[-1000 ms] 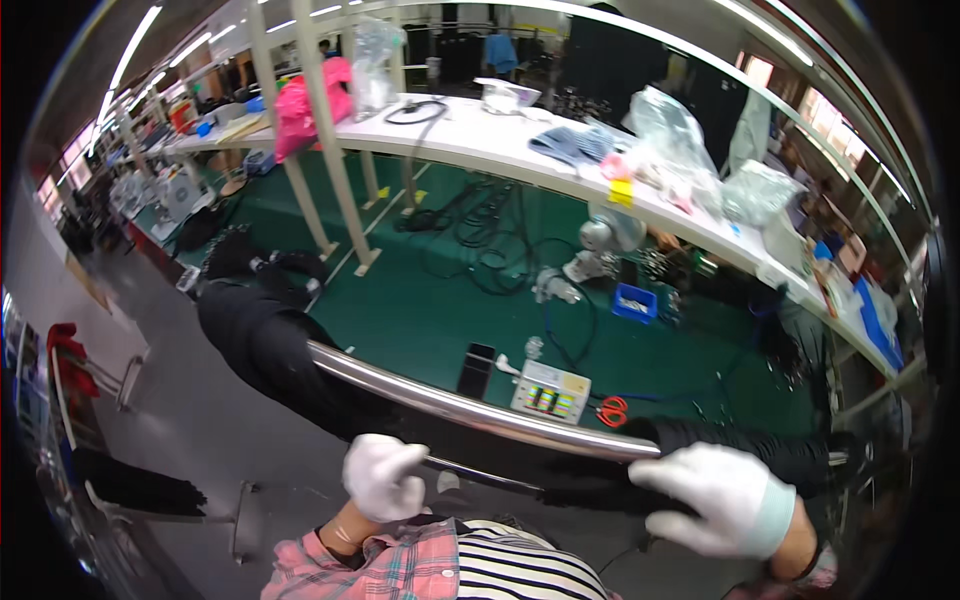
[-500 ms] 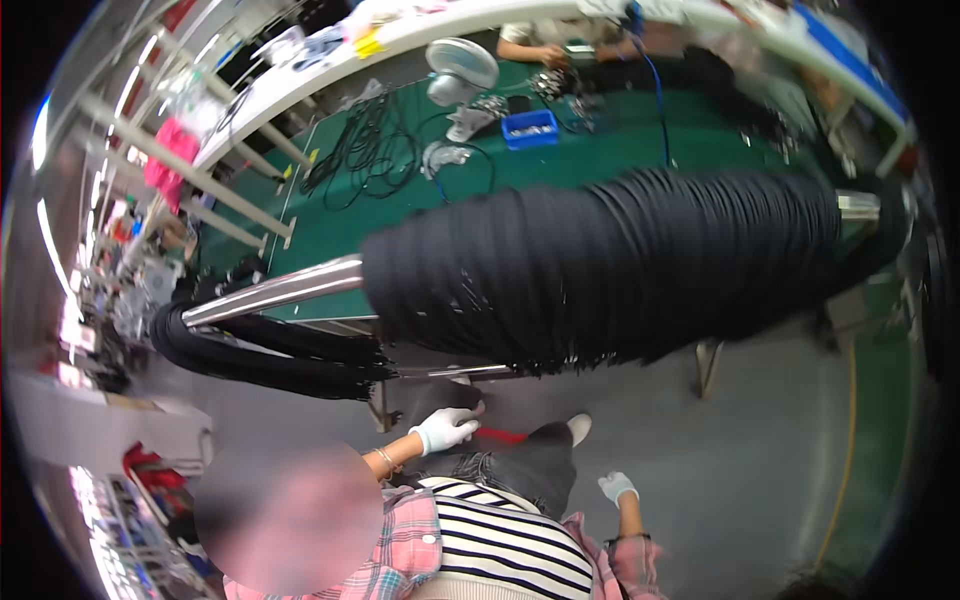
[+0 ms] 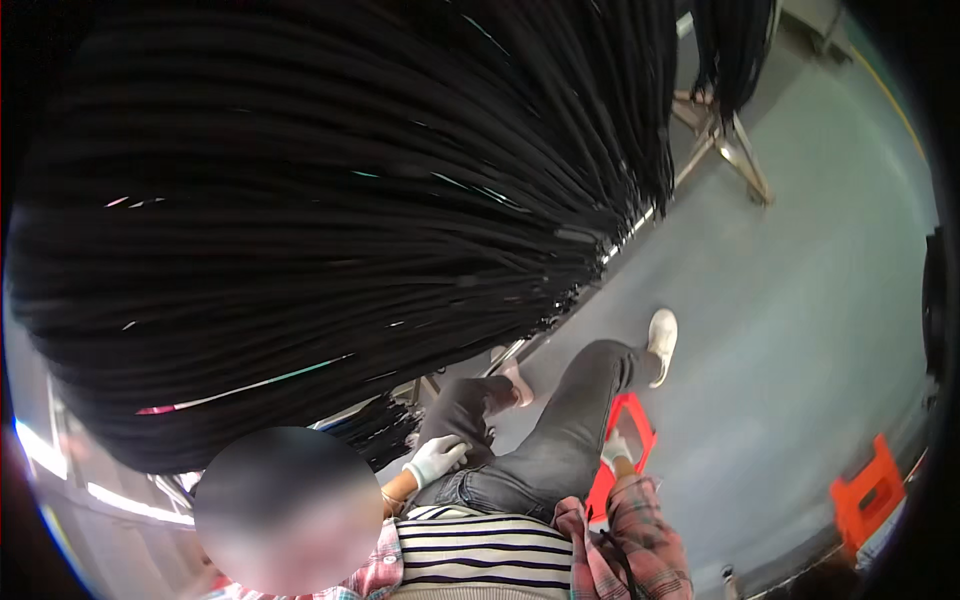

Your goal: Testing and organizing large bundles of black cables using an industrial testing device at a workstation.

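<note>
Taking the grey trousers as my landmark, I see the red stool just to their right, with the gloved right hand down against it, though I cannot tell whether the fingers clasp it. The gloved left hand lies loosely on the trousers, grasping nothing I can see, while the large mass of black cords spreads ahead and left of them.

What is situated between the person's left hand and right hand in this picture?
In the head view, mainly the grey-trousered right thigh lies between the left hand and the right hand.
</note>
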### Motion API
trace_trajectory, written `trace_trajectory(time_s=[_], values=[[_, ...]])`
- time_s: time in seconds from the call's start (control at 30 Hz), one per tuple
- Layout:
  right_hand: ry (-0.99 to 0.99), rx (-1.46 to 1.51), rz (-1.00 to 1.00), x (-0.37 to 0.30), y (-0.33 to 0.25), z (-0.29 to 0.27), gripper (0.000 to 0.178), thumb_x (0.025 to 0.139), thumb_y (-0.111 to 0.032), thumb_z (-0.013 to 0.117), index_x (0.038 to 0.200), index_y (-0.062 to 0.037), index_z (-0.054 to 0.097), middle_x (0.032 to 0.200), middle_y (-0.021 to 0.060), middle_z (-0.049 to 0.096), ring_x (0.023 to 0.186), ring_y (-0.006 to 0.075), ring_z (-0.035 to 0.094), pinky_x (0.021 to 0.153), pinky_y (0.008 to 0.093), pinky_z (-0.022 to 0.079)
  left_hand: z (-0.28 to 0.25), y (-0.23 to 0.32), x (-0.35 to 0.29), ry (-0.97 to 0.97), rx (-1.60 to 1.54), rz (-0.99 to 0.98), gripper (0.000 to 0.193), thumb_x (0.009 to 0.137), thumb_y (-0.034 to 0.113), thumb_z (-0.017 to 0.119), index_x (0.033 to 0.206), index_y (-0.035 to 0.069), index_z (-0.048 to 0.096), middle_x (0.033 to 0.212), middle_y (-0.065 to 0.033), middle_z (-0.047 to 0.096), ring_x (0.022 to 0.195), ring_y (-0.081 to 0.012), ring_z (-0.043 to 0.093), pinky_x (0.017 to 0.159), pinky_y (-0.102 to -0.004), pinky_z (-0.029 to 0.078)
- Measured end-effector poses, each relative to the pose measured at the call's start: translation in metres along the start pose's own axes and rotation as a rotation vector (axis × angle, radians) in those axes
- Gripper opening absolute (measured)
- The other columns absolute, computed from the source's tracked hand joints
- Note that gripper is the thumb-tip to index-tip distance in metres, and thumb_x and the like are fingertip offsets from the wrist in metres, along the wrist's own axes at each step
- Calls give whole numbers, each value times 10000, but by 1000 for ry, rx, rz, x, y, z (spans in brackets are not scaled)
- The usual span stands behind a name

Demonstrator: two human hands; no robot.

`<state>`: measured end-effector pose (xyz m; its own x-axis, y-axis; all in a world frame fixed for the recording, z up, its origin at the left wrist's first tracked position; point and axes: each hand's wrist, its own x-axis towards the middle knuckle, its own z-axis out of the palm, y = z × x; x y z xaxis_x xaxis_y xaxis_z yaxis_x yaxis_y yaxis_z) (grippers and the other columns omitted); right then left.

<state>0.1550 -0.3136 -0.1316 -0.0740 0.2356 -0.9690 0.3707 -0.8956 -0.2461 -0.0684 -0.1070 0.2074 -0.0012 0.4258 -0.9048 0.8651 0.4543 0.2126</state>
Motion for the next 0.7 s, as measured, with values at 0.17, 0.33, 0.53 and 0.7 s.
trace_trajectory(time_s=[0.17,0.33,0.53,0.7], values=[[-42,214,-139,13,47,40,508,930,-346,415,1347,-58,440,1230,223,589,1168,346,558,992,455,414,4,-19,19,-70,-43,-9,331,948,264,508,1083,-2,651,796,-89,673,648,-122,609,615,-257,503],[-23,17,-129,22,11,15,451,929,-335,420,1283,-66,495,1193,203,612,1131,331,579,966,444,428,6,6,35,-68,-59,-71,336,953,275,503,1113,15,642,799,-73,667,647,-109,597,593,-241,490],[25,-232,-155,39,-23,-28,396,927,-322,425,1205,-74,561,1148,179,639,1086,313,605,934,432,444,9,-1,61,-29,-85,-37,340,956,293,500,1139,42,638,830,-65,665,690,-113,602,611,-249,495],[109,-426,-217,49,-2,-34,365,926,-311,430,1140,-82,616,1111,159,662,1048,297,626,908,421,457,13,-11,77,4,-133,43,341,958,301,504,1139,39,627,851,-62,652,723,-124,589,650,-255,495]])
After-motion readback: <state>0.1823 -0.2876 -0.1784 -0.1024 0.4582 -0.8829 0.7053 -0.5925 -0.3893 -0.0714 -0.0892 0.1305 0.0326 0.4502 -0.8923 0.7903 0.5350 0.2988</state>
